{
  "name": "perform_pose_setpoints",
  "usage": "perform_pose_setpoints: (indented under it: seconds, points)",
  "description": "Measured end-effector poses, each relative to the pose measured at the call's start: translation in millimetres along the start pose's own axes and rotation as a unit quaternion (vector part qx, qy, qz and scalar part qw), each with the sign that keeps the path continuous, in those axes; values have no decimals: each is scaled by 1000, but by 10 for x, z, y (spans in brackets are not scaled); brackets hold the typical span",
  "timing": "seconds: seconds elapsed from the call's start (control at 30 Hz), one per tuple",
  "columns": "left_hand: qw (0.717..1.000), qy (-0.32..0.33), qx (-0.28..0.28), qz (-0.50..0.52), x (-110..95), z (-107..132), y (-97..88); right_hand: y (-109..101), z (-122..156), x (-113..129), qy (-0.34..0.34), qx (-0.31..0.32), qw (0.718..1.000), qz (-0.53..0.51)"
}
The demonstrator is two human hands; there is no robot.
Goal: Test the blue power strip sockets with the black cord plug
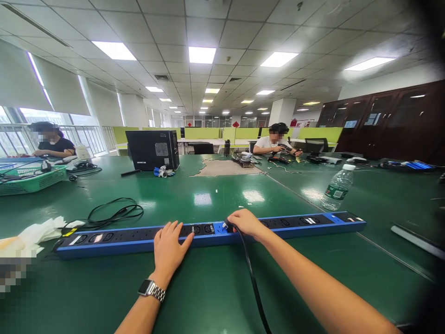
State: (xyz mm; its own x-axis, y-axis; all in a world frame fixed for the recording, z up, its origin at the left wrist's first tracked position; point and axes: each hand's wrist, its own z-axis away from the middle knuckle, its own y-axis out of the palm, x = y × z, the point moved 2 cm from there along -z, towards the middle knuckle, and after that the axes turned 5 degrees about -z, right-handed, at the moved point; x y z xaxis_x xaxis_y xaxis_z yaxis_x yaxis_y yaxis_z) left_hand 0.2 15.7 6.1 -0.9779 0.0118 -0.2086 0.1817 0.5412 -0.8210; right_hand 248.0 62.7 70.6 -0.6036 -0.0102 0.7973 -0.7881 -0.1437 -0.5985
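A long blue and black power strip (pixel 132 235) lies across the green table in front of me. My left hand (pixel 171 248), with a watch (pixel 152 289) on its wrist, rests flat on the strip left of its middle, fingers spread. In my right hand (pixel 245 222) is a black power plug (pixel 227 225), pinched at the blue middle section of the strip. Whether its prongs are in a socket cannot be seen. The plug's thick black cord (pixel 253 283) runs down toward the near table edge.
A coiled black cable (pixel 116 211) and crumpled white paper (pixel 43 230) lie at left, with a green basket (pixel 34 182) behind. A computer case (pixel 152 149) stands farther back; a plastic bottle (pixel 338 188) stands at right. Two people (pixel 55 144) sit across the table, one left, one right.
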Motion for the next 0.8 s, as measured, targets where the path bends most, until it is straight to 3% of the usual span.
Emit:
perform_pose_setpoints:
  seconds: [0.2,0.37,0.63,0.73,0.8]
  points:
    - [1000,-4,15,-19,-18,-1,-23,-240,29,-207,31,0,996,-86]
    - [999,-1,16,-28,-21,9,-19,-433,35,-365,43,-11,997,-68]
    - [1000,-7,21,-19,-19,1,-18,-767,0,-565,59,-59,994,67]
    - [1000,-8,18,-18,-20,-1,-22,-774,-27,-509,37,-40,987,153]
    - [1000,-6,17,-17,-19,3,-24,-729,-60,-431,5,-33,967,251]
